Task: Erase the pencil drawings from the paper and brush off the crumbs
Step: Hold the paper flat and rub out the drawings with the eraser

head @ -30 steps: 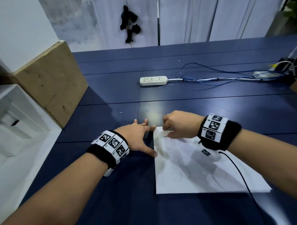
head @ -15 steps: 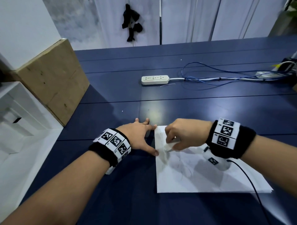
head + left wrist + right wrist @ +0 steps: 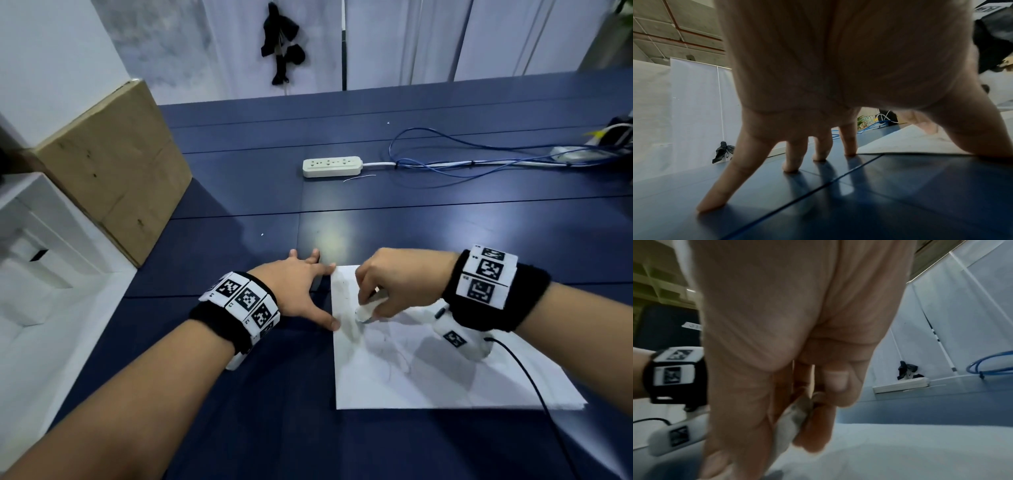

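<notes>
Basically right hand [image 3: 397,284] pinched eraser [image 3: 365,311] on paper [image 3: 445,377] mid-frame; remaining pencil lines [image 3: 394,359] lay toward lower right, nearest that hand. Left hand [image 3: 294,291] splayed flat, thumb on paper's left edge.

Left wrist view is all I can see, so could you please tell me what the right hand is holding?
Observer: The right hand pinches a white eraser and presses it on the paper near its left edge.
Operator: Thank you. Are any pencil lines visible on the sheet?
Observer: Yes, faint pencil lines show mid-sheet, nearer the person than the eraser.
Operator: And is the left hand holding the sheet?
Observer: The left hand lies spread on the table, with its thumb tip at the paper's left edge.
</notes>
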Available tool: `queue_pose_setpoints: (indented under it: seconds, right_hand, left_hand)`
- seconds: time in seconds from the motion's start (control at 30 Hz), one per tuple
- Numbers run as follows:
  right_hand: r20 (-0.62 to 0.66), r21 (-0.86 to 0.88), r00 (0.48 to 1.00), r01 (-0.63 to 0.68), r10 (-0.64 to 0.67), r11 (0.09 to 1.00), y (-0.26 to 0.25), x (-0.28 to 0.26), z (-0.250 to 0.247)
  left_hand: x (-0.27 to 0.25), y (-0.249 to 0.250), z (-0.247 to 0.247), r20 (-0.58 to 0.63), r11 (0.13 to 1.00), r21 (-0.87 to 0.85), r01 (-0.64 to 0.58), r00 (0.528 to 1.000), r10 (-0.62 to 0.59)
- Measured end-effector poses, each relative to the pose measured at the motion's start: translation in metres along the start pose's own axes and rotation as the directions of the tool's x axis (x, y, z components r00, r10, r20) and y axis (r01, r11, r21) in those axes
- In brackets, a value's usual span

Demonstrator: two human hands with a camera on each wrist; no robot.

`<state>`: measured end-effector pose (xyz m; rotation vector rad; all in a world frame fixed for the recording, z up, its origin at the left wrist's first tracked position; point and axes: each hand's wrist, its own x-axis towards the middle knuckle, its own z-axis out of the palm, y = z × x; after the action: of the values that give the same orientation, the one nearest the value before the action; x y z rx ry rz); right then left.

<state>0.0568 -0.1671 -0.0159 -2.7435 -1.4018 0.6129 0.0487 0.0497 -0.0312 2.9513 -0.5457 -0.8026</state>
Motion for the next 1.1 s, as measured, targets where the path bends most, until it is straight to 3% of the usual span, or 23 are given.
queue_pose_setpoints:
  seconds: [0.13,0.2,0.3,0.37,0.43,0.53,0.63,0.73,0.8,0.87,1.03,1.1]
  right_hand:
    - [-0.169,-0.066,0.972,-0.179,0.166,0.982,0.018,0.022,-0.01]
    - [-0.182,-0.051,0.957,-0.238,0.226,0.97,0.021,0.024,-0.011]
    - [-0.127,-0.112,0.984,-0.137,0.122,0.984,0.011,0.014,-0.006]
    - [-0.039,-0.075,0.999,0.009,-0.012,0.997,0.001,0.003,-0.002]
    - [0.021,-0.016,0.999,0.031,-0.031,0.999,-0.003,0.002,-0.003]
    - [-0.106,-0.096,0.988,-0.118,0.108,0.988,0.012,0.017,-0.01]
    - [-0.17,-0.06,0.957,-0.247,0.234,0.967,0.025,0.022,-0.013]
    - [-0.139,-0.032,0.984,-0.114,0.109,0.993,0.017,0.011,-0.004]
    - [-0.037,0.004,0.999,0.016,-0.016,1.0,0.004,-0.001,0.001]
    - [0.022,0.011,0.999,0.045,-0.045,0.999,0.0,-0.002,0.001]
    - [-0.155,-0.043,0.968,-0.208,0.2,0.977,0.023,0.02,-0.015]
    - [-0.169,-0.037,0.961,-0.227,0.218,0.973,0.025,0.02,-0.012]
  left_hand:
    - [-0.001,0.0,0.0,0.001,1.0,0.006,-0.008,1.0,0.008]
    - [-0.001,0.0,0.0,-0.003,1.0,0.007,-0.005,1.0,0.005]
    - [0.0,-0.001,0.0,-0.004,1.0,0.003,-0.007,1.0,0.007]
    - [0.0,-0.001,0.0,-0.005,1.0,0.002,-0.006,1.0,0.006]
    - [0.0,0.0,0.0,-0.007,1.0,0.005,-0.006,1.0,0.006]
    - [-0.001,0.0,0.0,-0.006,1.0,0.0,-0.004,1.0,0.004]
    - [-0.001,0.0,0.0,-0.005,1.0,-0.01,-0.001,1.0,0.001]
    - [0.0,-0.001,0.0,-0.001,1.0,-0.01,-0.002,1.0,0.002]
    - [0.001,-0.001,0.0,0.004,1.0,-0.012,-0.001,1.0,0.001]
    - [0.0,-0.001,0.0,0.005,1.0,-0.012,0.0,1.0,0.0]
    - [-0.002,0.001,-0.001,-0.003,0.999,-0.035,0.001,1.0,-0.001]
    - [-0.002,0.001,-0.001,0.0,0.999,-0.034,0.002,1.0,-0.002]
